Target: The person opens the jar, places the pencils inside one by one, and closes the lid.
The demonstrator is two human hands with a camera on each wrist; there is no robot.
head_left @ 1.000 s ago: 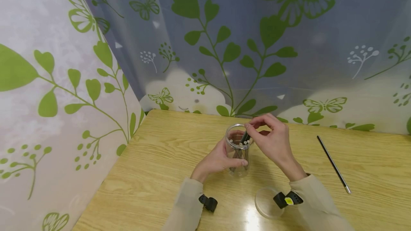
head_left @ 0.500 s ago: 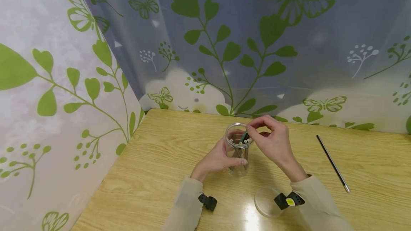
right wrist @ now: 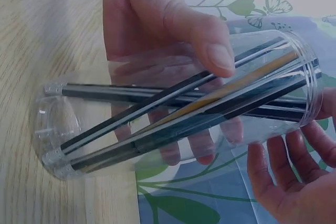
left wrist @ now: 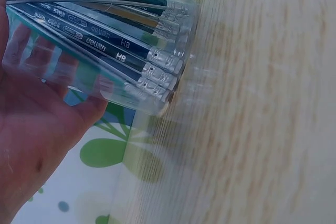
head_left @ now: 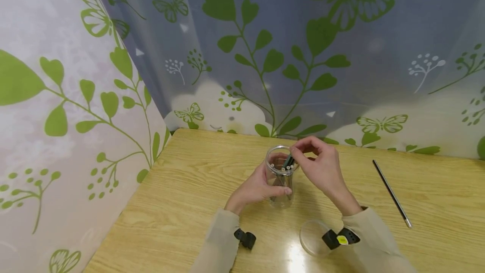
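My left hand [head_left: 261, 182] grips a clear plastic jar [head_left: 281, 201] around its side, with the thumb across the front. Inside stand several dark pencils [right wrist: 173, 98], their silver eraser ends at the jar's bottom; one stripe in the jar looks yellowish [right wrist: 226, 90]. The "HB" print on the pencils shows in the left wrist view. My right hand [head_left: 322, 165] is at the jar's mouth, thumb and index finger pinched by the rim at the upper end of a dark pencil [head_left: 289, 161]. Its other fingers [right wrist: 257, 166] are curled beside the jar.
A single black pencil with a silver end [head_left: 392, 193] lies on the wooden table [head_left: 182, 205] to the right. A round clear lid [head_left: 311, 239] lies near my right wrist strap [head_left: 341, 238]. Behind the table hangs a leaf-patterned curtain [head_left: 242, 54].
Both hands and the jar stay in nearly the same place. The dark strip at the right fingertips looks greener than a second ago.
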